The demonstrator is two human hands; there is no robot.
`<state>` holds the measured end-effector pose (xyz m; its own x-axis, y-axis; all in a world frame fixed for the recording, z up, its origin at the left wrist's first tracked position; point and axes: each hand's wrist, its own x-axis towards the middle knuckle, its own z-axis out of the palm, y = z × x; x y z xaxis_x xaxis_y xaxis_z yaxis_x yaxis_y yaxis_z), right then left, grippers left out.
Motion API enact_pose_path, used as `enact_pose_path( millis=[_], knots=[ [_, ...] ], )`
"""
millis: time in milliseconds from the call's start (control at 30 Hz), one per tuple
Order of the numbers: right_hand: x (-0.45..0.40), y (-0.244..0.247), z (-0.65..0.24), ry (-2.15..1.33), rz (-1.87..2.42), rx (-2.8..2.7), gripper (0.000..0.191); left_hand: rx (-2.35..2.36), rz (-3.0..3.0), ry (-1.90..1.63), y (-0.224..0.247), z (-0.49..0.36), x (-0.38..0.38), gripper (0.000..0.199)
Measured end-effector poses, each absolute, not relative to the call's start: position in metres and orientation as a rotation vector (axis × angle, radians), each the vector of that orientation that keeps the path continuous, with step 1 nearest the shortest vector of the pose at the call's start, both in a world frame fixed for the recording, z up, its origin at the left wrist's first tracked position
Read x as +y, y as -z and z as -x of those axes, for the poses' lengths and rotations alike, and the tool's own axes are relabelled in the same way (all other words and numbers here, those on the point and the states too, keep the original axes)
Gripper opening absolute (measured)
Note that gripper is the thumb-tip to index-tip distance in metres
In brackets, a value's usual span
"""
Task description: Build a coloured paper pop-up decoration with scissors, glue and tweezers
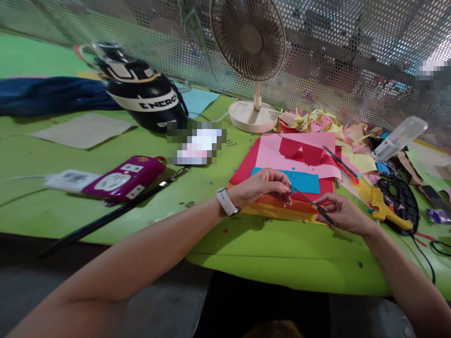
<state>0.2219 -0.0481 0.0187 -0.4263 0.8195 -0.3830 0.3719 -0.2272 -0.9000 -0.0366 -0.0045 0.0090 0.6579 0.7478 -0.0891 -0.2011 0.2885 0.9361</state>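
My right hand [340,213] is closed around the dark handle of a thin tool [326,214], probably scissors, whose narrow metal end points up and left. At that end, my left hand [275,186] is pinched; anything between its fingertips is too small to make out. Both hands are over a stack of coloured paper. A blue strip [306,182] lies beneath them, on red and orange sheets [282,210]. Behind it, a folded red paper piece [301,151] rests on a pink sheet [268,150]. An orange cutter [341,164] lies at the stack's right edge.
A white fan [253,117] stands at the back, beside paper scraps [317,122]. Right are a clear bottle [400,139] and yellow glue gun [389,212]. Left are a phone [199,146], purple power strip [125,179], black strap [116,213] and large black jug [144,98].
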Motion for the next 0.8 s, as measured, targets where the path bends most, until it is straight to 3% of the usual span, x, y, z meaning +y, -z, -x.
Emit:
enact_pose_path(
  millis=[800],
  knots=[
    [-0.0476, -0.0168, -0.2208, -1.671, 1.402, -1.625, 0.05, 0.605, -1.131, -0.674, -0.0105, 0.037, -0.0047, 0.015]
  ],
)
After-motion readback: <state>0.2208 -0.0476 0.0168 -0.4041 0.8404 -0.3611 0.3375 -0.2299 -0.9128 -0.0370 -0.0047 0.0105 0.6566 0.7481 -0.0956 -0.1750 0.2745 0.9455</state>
